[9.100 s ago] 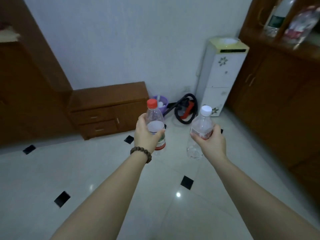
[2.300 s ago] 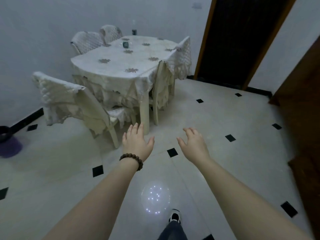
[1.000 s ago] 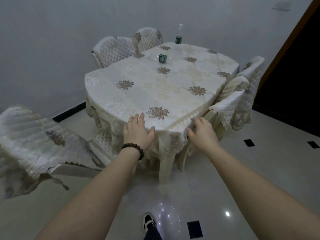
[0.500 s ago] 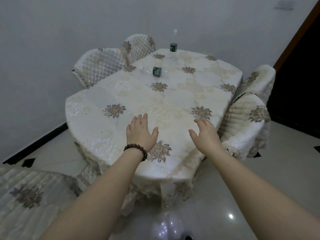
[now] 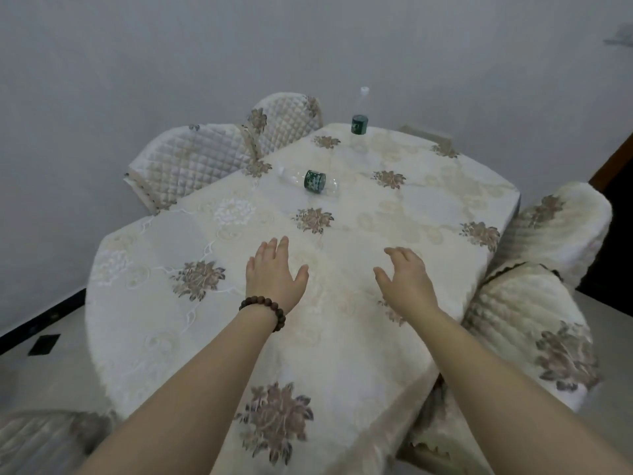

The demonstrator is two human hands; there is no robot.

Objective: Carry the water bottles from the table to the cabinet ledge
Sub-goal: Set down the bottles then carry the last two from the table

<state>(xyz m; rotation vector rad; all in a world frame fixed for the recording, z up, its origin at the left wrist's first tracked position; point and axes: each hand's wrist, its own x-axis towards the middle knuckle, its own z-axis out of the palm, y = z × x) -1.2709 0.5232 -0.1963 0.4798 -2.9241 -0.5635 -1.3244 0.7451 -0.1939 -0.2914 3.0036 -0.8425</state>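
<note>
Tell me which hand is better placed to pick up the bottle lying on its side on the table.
Left, probably. The left hand is open and almost directly below the lying bottle; the right hand, also open, sits farther right, nearer in line with the upright bottle.

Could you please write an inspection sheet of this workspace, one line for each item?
Surface: table under a cream tablecloth with flower patterns.
Job's things: lying bottle, clear with a green label, on its side near the middle of the far half; standing bottle, upright with a white cap, at the far edge.
Clutter: nothing seen.
Grips: left hand open, fingers straight, over the cloth, holding nothing; right hand open, fingers relaxed, holding nothing. Both are well short of the bottles.
Cables: nothing seen.
Surroundings: covered chairs around the table, grey wall behind, tiled floor, bead bracelet on the left wrist.
</note>
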